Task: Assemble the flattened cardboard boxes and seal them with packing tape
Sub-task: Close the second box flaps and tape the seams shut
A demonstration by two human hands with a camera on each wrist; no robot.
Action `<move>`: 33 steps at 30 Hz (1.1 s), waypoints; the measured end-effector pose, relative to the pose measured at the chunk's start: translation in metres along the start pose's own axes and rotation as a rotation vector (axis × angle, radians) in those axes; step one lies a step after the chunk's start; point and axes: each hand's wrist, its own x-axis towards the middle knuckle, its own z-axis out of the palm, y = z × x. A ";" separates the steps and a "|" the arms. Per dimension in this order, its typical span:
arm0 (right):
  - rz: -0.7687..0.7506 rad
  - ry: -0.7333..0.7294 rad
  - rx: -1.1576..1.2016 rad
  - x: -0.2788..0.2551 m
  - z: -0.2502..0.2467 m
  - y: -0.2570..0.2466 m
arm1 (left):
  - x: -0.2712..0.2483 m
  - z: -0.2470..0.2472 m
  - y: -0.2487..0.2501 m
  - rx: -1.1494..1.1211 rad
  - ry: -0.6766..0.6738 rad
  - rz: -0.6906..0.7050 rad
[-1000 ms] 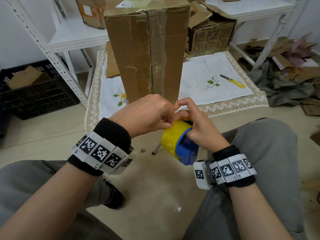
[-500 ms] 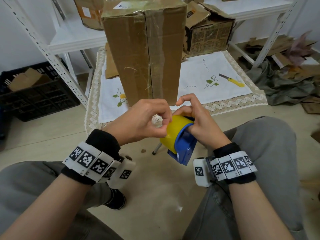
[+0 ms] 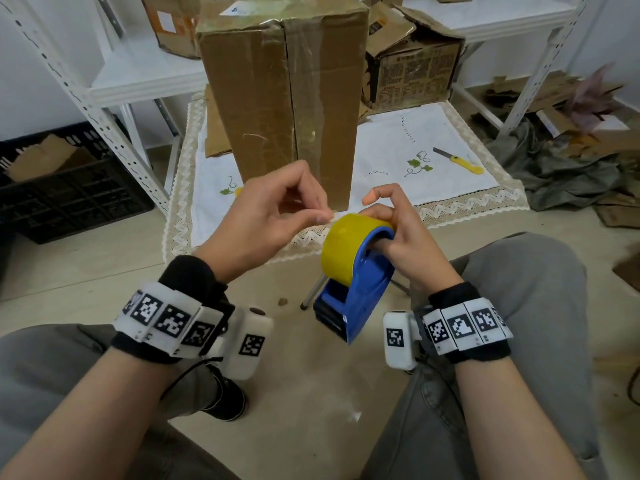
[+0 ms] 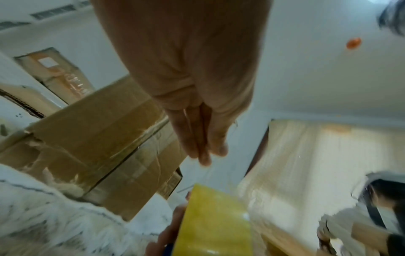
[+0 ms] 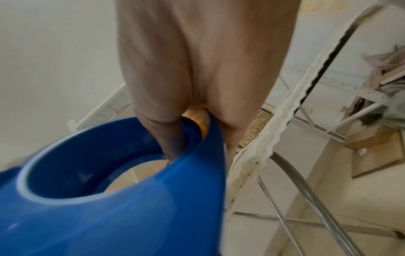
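Your left hand (image 3: pixel 266 216) pinched the tape end off the roll (image 3: pixel 343 247); your right hand (image 3: pixel 405 237) gripped the dispenser (image 3: pixel 360 299), fingers curled.

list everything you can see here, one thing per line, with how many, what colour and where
Tall box: 1, brown, upright on the cloth.
Tape dispenser: 1, blue, in the right hand.
Tape roll: 1, yellow, in the dispenser.
Cloth: 1, white, under the box.
Knife: 1, yellow, on the cloth.
Crate: 1, black, far left.
Left hand: pinching at the tape's end.
Right hand: gripping the dispenser.
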 end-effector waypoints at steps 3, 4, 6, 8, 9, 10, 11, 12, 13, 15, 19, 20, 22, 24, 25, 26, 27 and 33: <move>0.043 0.012 0.041 0.001 0.001 0.001 | 0.001 -0.003 0.005 -0.026 -0.093 -0.060; 0.051 0.007 0.038 0.001 0.002 0.001 | 0.001 -0.003 0.005 -0.024 -0.139 -0.074; 0.061 -0.001 0.032 0.001 0.002 0.002 | 0.002 -0.002 0.003 0.054 -0.217 -0.063; 0.075 -0.007 0.026 0.001 0.001 0.003 | 0.004 0.001 0.002 0.159 -0.253 -0.034; 0.084 -0.013 0.025 0.001 0.001 0.003 | 0.005 0.003 0.002 0.183 -0.253 -0.028; 0.095 -0.020 0.023 0.001 0.001 0.002 | 0.006 0.004 0.002 0.191 -0.248 -0.023; 0.106 -0.024 0.019 0.001 0.001 0.002 | 0.006 0.005 0.002 0.196 -0.240 -0.013; 0.114 -0.026 0.014 0.000 0.001 0.001 | 0.007 0.006 0.002 0.206 -0.231 0.002; 0.119 -0.024 0.009 0.000 0.001 0.001 | 0.007 0.007 0.002 0.221 -0.222 0.019; 0.122 -0.019 0.012 0.000 0.001 0.000 | 0.007 0.006 0.003 0.264 -0.204 0.048; 0.136 -0.038 0.004 0.000 0.002 0.000 | 0.007 0.004 0.003 0.339 -0.152 0.111; 0.136 -0.044 -0.003 0.000 0.002 0.000 | 0.007 0.003 0.002 0.355 -0.138 0.126; 0.134 -0.050 -0.012 0.000 0.002 0.000 | 0.007 0.004 0.002 0.381 -0.107 0.147; 0.132 -0.046 -0.001 0.000 0.003 0.000 | 0.008 0.004 0.002 0.401 -0.083 0.140; 0.128 -0.043 0.005 0.000 0.003 0.000 | 0.009 0.004 0.002 0.407 -0.073 0.131; 0.125 -0.043 0.006 -0.001 0.003 -0.001 | 0.009 0.004 0.002 0.409 -0.065 0.123; 0.123 -0.046 0.000 -0.001 0.004 -0.001 | 0.010 0.004 0.002 0.407 -0.058 0.116; 0.165 0.012 -0.020 0.002 0.000 0.008 | 0.012 -0.005 0.004 0.386 0.006 0.069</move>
